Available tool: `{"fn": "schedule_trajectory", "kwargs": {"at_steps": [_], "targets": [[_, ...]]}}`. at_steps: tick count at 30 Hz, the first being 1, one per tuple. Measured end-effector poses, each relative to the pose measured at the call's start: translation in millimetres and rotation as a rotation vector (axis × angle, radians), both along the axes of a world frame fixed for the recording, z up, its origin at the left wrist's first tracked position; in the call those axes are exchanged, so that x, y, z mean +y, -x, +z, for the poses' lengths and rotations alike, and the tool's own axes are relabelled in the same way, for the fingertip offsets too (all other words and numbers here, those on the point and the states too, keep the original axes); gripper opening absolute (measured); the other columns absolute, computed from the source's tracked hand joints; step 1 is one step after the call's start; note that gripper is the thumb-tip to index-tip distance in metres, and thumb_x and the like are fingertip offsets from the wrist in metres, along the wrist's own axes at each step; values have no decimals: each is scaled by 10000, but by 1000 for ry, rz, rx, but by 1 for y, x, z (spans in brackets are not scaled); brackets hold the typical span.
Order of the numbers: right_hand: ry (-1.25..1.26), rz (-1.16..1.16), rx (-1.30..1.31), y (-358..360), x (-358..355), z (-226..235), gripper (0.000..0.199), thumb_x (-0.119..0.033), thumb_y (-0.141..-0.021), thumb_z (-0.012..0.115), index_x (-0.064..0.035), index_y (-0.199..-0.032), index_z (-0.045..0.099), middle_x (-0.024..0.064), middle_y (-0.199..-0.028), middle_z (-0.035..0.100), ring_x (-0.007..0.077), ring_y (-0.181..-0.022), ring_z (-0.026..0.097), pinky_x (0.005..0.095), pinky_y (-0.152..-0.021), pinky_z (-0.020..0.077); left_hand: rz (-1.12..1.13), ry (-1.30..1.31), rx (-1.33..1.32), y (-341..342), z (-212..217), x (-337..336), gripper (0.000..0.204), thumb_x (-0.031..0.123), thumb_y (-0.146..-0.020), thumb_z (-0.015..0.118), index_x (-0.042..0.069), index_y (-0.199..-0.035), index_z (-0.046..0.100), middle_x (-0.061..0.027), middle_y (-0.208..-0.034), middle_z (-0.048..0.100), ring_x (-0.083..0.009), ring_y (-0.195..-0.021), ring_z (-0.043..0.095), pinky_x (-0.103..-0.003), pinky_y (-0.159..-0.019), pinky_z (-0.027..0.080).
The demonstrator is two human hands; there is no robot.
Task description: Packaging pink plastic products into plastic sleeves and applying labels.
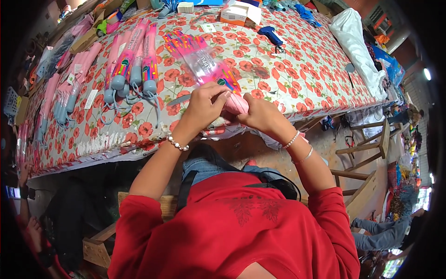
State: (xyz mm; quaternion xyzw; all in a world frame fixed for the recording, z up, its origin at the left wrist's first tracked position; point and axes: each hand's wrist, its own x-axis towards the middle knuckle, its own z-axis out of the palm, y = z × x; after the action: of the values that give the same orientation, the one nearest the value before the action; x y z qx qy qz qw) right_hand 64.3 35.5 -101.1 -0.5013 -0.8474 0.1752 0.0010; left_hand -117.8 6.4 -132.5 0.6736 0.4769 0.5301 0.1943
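Head, pink bundle between left grip (pixel 205 103), right grip (pixel 265 116)

A long table (pixel 302 74) fills the upper part of the view, spread with a poppy-print tablecloth (pixel 260 56) in red, green and pale grey, its near edge scuffed white on the left (the fisheye lens bows that edge into a curve). To the right, a bare wooden stool (pixel 384 139) stands on the brownish floor (pixel 320 160), with another wooden frame (pixel 364 193) nearer by; more raw timber (pixel 96 253) shows at lower left, beside deep shadow. A reddish wall (pixel 370 8) rises at upper right. Near the right rim a small white lamp (pixel 427 74) glows, and lower down a window-like opening (pixel 423 199) is washed out by brightness.
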Motion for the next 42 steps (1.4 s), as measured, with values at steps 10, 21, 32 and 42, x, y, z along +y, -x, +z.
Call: {"fn": "schedule_trajectory", "kwargs": {"at_steps": [10, 21, 32, 42], "targets": [[-34, -14, 52, 2, 1, 3, 475, -333, -724, 583, 41, -1006, 502, 245, -808, 631, 405, -733, 604, 437, -647, 474, 92, 299, -85, 1, 0, 7, 217, 131, -833, 645, -41, -963, 616, -51, -832, 608, -109, -649, 520, -205, -554, 419], [-127, -26, 210, 10, -3, 17, 535, -322, -707, 595, 21, -1105, 493, 240, -819, 633, 405, -735, 599, 430, -641, 470, 91, 179, -752, -10, 2, 10, 454, 142, -782, 731, -48, -1104, 475, -103, -927, 598, -125, -768, 591, -191, -657, 477], [-86, 10, 454, 11, 6, 3, 634, -339, -695, 610, 24, -1198, 484, 252, -898, 635, 399, -756, 603, 418, -664, 481, -272, 263, -1158, -9, 14, 8, 717, 99, -819, 685, -113, -1347, 249, -182, -1094, 559, -122, -869, 584, -189, -737, 477], [-52, -11, 456, 17, 3, 0, 643, -357, -686, 617, 5, -1207, 510, 246, -905, 639, 388, -779, 606, 407, -684, 483, -158, 124, -1043, -7, 15, 5, 644, 132, -844, 652, -107, -1344, 323, -148, -1181, 539, -91, -882, 562, -183, -752, 467]]}}
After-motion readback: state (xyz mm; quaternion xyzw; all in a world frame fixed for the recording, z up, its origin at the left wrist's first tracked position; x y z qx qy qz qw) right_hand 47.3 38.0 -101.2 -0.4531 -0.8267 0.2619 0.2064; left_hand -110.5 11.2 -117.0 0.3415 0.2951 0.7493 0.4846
